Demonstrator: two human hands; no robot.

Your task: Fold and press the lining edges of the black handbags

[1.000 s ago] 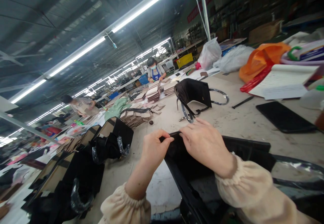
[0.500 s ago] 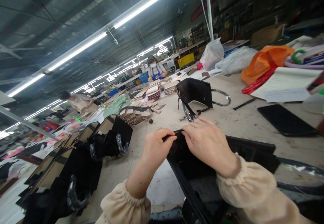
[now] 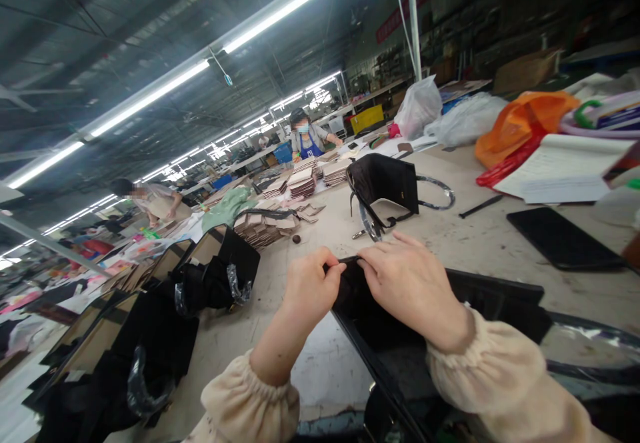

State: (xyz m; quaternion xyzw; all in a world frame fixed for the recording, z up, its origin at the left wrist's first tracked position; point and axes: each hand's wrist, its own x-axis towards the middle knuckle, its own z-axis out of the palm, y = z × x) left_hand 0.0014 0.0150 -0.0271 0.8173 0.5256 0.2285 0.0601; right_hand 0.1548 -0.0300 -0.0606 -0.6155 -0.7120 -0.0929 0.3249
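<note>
A black handbag (image 3: 373, 356) lies open before me, its mouth facing up and its plastic-wrapped handle (image 3: 595, 336) out to the right. My left hand (image 3: 313, 283) pinches the far left corner of its rim between thumb and bent fingers. Close beside it, my right hand (image 3: 407, 283) grips the same rim, thumb inside the bag and fingertips on the edge. Both hands are closed on the bag's edge; the fabric under the fingertips is mostly hidden. Beyond them stands another black handbag (image 3: 385, 186) with wrapped handles.
Several unfinished black bags (image 3: 150, 336) with tan panels line the left. Stacks of cut boards (image 3: 303, 179) lie further back. On the right are a black phone (image 3: 563, 236), a dark pen-like stick (image 3: 481, 207), an open notebook (image 3: 565, 166) and an orange bag (image 3: 525, 126). Co-workers stand across the tables.
My left hand has shifted slightly up along the rim, its fingers curled more tightly. The right hand stays nearly in place. The far co-worker has raised their head and extended an arm.
</note>
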